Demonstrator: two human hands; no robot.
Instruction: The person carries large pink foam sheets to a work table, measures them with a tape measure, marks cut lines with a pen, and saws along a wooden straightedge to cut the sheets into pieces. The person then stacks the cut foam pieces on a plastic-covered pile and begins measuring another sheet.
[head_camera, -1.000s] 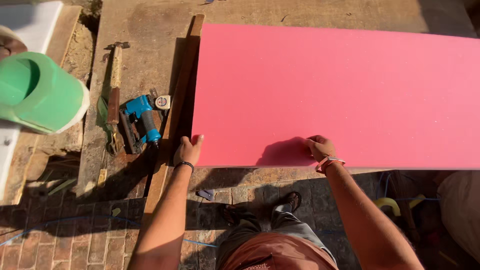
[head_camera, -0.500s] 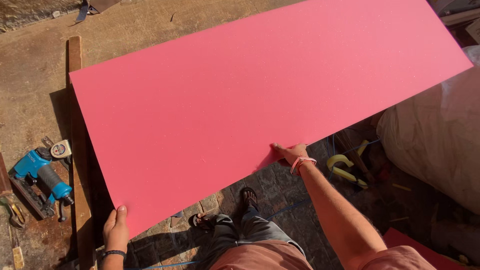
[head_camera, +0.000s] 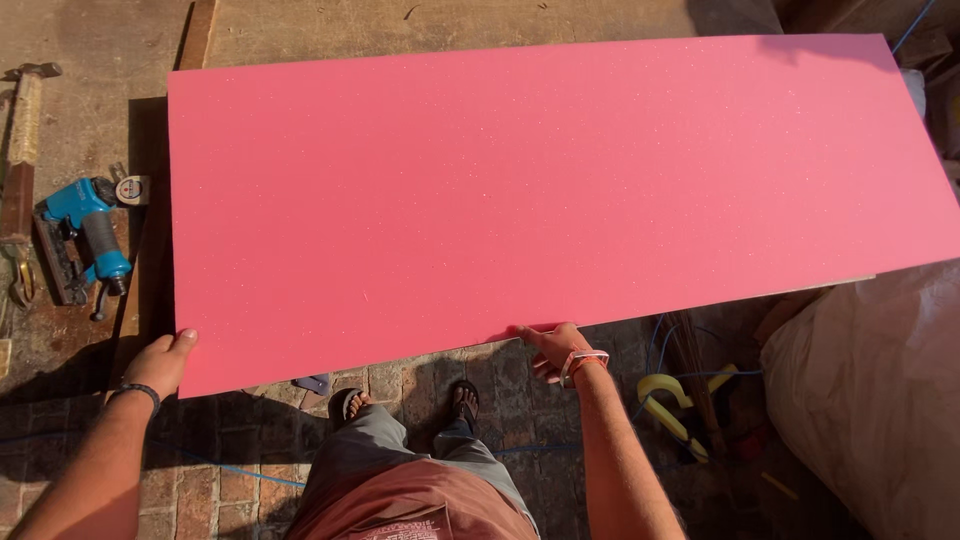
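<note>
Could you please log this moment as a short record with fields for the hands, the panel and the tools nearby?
left hand: grips the near left corner of the pink panel
right hand: holds the panel's near edge, fingers under it
panel: large, flat, pink, lies across a wooden workbench and overhangs it toward the person
tools: blue nail gun and hammer on the bench, left of the panel
floor: brick paving, yellow clamp, white sack at right
</note>
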